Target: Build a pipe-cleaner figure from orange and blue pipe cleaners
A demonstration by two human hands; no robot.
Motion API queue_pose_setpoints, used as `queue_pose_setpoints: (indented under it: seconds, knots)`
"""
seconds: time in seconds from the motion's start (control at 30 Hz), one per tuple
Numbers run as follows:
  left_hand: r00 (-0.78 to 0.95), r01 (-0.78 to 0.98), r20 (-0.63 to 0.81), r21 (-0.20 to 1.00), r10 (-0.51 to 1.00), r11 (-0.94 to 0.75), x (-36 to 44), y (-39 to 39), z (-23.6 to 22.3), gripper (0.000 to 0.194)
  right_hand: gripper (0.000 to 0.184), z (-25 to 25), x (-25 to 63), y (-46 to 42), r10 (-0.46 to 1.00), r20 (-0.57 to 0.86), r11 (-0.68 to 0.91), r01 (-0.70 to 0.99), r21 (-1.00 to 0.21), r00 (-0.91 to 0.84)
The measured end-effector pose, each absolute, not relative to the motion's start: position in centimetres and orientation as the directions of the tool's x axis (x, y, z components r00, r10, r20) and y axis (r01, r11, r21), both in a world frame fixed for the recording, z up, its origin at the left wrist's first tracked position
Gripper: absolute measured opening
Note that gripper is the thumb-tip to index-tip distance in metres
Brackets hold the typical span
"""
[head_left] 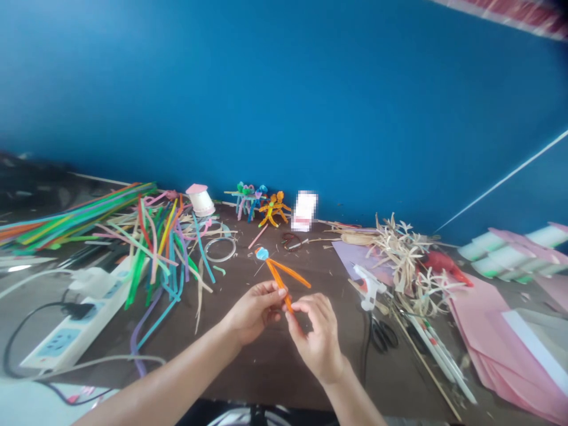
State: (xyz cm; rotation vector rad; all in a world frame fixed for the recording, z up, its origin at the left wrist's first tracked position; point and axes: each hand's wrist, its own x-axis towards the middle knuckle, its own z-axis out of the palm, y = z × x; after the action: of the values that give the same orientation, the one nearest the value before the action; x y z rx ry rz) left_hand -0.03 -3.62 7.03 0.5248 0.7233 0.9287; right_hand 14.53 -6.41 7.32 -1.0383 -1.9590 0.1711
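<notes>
Orange pipe cleaners (276, 273) are pinched between the fingers of both hands. My left hand (260, 307) grips them near the middle. Lower down, the thumb and fingertips of my right hand (317, 331) close on the end. One orange strand (295, 276) sticks out free to the right. At the far end of the orange piece sits a small blue lump (262, 254) with a bit of orange beside it; whether they are joined I cannot tell. Several pipe cleaner figures (273, 208) stand near the wall beyond my hands.
Loose coloured pipe cleaners (153, 242) and a white power strip (89, 322) with cables lie left. A paper cup (201, 201) stands behind. To the right are a white glue gun (369, 288), black-handled scissors (384, 334), dried husk flowers (402, 251) and pink sheets (483, 331).
</notes>
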Motion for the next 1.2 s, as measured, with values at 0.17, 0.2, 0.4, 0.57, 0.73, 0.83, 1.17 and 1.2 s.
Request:
queue_pose_setpoints:
  seconds: [0.17,0.2,0.4,0.57,0.73,0.83,1.17,1.2]
  knots:
    - [0.413,-0.533,-0.329,0.669,0.849,0.518,-0.1,-3.6,6.8,0.014,0.015,7.5,14.6,-6.4,0.72,0.627,0.66,0.574,-0.485,-0.298]
    - [0.415,-0.536,-0.329,0.665,0.848,0.52,-0.1,-3.5,6.8,0.014,0.015,7.5,14.6,-6.4,0.724,0.623,0.658,0.566,-0.496,-0.296]
    - [0.44,-0.566,-0.314,0.631,0.842,0.531,0.0,-3.5,6.6,0.014,0.009,7.5,14.2,-6.8,0.771,0.608,0.601,0.534,-0.594,-0.19]
    - [0.431,-0.591,-0.308,0.614,0.848,0.523,0.0,-3.5,6.7,0.015,0.009,7.3,13.9,-6.9,0.812,0.574,0.545,0.495,-0.677,-0.11]
    - [0.342,-0.615,-0.341,0.623,0.875,0.484,0.4,-3.7,7.0,0.018,0.01,6.9,13.9,-6.7,0.802,0.589,0.54,0.538,-0.647,-0.096]
    - [0.261,-0.555,-0.351,0.708,0.899,0.437,0.7,-4.0,7.2,0.024,0.01,6.6,14.1,-6.5,0.767,0.627,0.567,0.599,-0.565,-0.134]
    - [0.214,-0.325,-0.319,0.868,0.923,0.375,0.7,-4.0,7.6,0.038,0.01,5.8,13.9,-6.4,0.776,0.606,0.549,0.664,-0.509,-0.177]
    - [0.216,-0.323,-0.323,0.867,0.922,0.379,0.7,-3.9,7.6,0.038,0.011,5.8,14.0,-6.4,0.767,0.612,0.557,0.674,-0.486,-0.192]
